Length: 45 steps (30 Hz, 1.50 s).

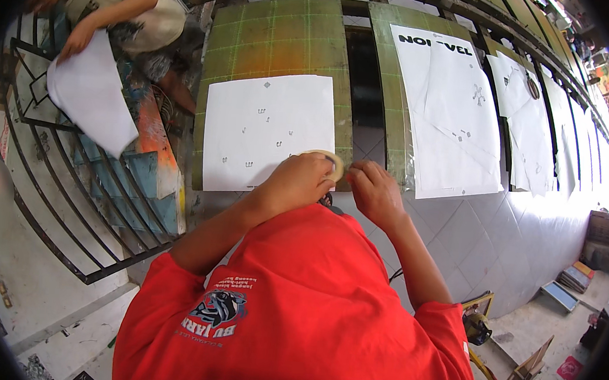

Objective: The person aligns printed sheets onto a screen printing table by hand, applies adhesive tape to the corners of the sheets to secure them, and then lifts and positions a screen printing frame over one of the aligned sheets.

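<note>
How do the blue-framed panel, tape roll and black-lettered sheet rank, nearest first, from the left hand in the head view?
1. Tape roll: held in the left hand.
2. Black-lettered sheet: to the hand's right, on the next board.
3. Blue-framed panel: farthest, at the lower right.

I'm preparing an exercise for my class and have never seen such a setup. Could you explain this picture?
There is no machine: a person works with two bare hands. The picture comes from a wide fisheye camera on their head, looking down, so edges bend and their red shirt fills the lower middle. The left hand holds a pale roll, apparently tape. The right hand is beside it, fingers bent; whether it pinches anything is unclear. In front, a white sheet with small marks lies on a green board.
</note>
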Available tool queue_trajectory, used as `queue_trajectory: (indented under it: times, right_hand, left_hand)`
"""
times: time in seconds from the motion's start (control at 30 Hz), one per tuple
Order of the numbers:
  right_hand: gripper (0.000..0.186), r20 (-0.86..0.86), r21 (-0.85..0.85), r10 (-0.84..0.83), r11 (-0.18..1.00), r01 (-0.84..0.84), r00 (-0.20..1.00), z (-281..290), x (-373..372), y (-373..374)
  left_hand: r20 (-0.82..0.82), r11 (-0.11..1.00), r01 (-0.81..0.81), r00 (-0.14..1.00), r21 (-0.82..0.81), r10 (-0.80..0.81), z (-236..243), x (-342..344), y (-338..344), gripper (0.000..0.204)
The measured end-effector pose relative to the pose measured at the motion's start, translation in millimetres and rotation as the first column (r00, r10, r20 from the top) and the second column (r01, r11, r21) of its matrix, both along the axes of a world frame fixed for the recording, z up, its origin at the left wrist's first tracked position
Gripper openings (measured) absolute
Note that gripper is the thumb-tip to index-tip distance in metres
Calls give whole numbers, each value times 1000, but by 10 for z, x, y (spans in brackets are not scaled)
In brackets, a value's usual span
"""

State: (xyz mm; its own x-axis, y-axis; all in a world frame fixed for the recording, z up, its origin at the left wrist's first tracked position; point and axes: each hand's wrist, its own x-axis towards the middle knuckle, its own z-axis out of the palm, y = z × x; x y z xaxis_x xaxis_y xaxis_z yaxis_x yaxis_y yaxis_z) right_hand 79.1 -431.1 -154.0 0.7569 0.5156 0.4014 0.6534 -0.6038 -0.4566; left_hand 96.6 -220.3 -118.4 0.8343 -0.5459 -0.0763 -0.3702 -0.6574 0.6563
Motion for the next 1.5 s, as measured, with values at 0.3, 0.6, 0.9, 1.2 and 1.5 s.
queue_trajectory:
  times: [0.3,0.6,0.9,1.2,1.5]
  right_hand:
    - [20,-379,335,-56,922,194,924,89,-9,20]
    - [17,-415,426,9,885,186,910,30,-56,228]
    - [20,-186,287,-22,955,75,982,9,-60,190]
    - [24,28,154,52,987,-56,998,-67,7,164]
    - [18,-47,45,131,991,-129,990,-77,39,159]
  left_hand:
    - [-246,990,-122,964,-73,101,102,-28,125,19]
    - [-271,981,-137,958,-140,95,85,-31,143,21]
    - [-320,985,-133,943,-109,92,128,-44,136,22]
    - [-327,990,-126,940,-64,98,159,-60,103,22]
    - [-138,989,-148,980,-20,144,81,-137,63,22]
